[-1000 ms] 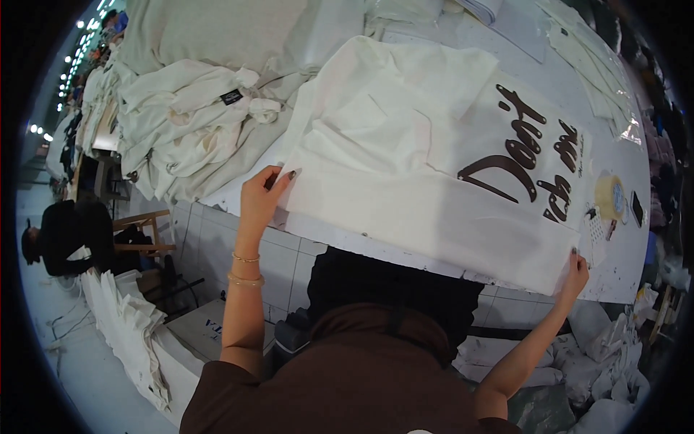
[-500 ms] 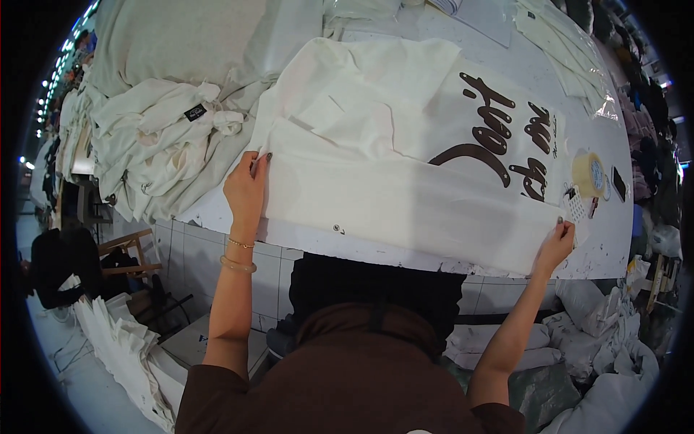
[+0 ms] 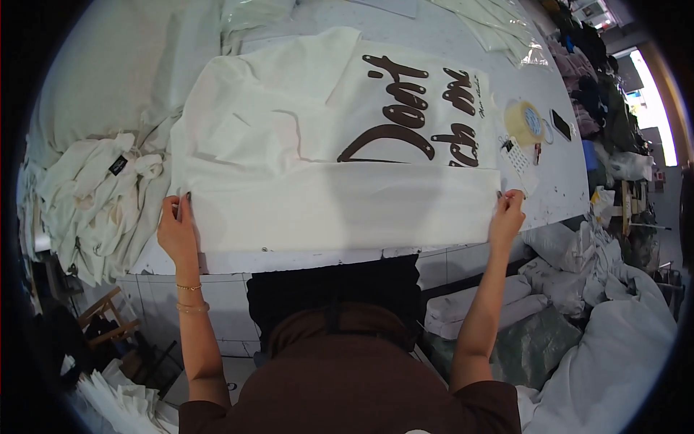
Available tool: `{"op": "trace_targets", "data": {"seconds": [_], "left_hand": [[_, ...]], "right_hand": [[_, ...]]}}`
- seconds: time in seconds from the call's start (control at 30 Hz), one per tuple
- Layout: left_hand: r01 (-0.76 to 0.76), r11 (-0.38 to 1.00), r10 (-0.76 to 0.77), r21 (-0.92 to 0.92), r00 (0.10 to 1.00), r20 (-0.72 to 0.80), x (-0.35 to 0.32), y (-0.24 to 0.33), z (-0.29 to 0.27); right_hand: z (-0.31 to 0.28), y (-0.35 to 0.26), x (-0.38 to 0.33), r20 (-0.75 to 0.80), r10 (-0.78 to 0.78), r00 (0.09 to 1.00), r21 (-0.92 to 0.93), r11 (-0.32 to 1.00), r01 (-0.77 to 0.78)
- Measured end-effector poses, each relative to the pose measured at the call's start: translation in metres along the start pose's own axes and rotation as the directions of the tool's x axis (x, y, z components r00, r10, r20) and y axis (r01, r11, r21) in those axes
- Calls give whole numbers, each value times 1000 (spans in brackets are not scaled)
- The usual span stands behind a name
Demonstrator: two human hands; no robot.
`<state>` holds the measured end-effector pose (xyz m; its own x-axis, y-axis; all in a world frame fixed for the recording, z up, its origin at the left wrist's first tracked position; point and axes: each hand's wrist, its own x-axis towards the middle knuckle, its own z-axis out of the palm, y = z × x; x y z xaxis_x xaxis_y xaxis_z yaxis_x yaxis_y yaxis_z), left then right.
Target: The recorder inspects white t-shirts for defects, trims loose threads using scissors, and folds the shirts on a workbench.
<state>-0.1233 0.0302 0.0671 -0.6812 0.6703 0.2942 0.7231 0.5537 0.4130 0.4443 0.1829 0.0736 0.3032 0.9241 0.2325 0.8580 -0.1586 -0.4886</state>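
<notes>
A white garment (image 3: 260,210) with large brown lettering lies across the white table. Its near side is turned over in a long flat band that covers part of the lettering, and the far part has loose creases. At the band's left end, my left hand (image 3: 178,228) pinches the cloth's edge between thumb and fingers. My right hand (image 3: 507,217) pinches the opposite end, beside a small white tag sheet (image 3: 519,163).
Piled white garments (image 3: 97,206) with a black label lie left of the work, and a bulky pale stack (image 3: 116,72) rises behind. A tape roll (image 3: 524,123) and phone (image 3: 560,124) rest at right. White bags (image 3: 477,304) sit below the table.
The whole view has shifted, so the table and garment appear farther left and more level. Both hands keep their pinch at the two ends of the folded band.
</notes>
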Motion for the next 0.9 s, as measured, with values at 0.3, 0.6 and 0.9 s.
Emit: {"op": "trace_targets", "data": {"seconds": [0.3, 0.6, 0.9], "left_hand": [[-146, 940, 90, -309, 978, -190, -9, 23, -37], [457, 333, 121, -825, 847, 518, -56, 57, -14], [572, 29, 83, -820, 816, 572, -52, 49, -6]], "right_hand": [[-3, 3, 20, 82, -418, 905, -336, 843, 420], [115, -325, -10, 417, -725, 548, 705, 638, 309], [145, -371, -68, 704, -664, 252, 455, 694, 558]]}}
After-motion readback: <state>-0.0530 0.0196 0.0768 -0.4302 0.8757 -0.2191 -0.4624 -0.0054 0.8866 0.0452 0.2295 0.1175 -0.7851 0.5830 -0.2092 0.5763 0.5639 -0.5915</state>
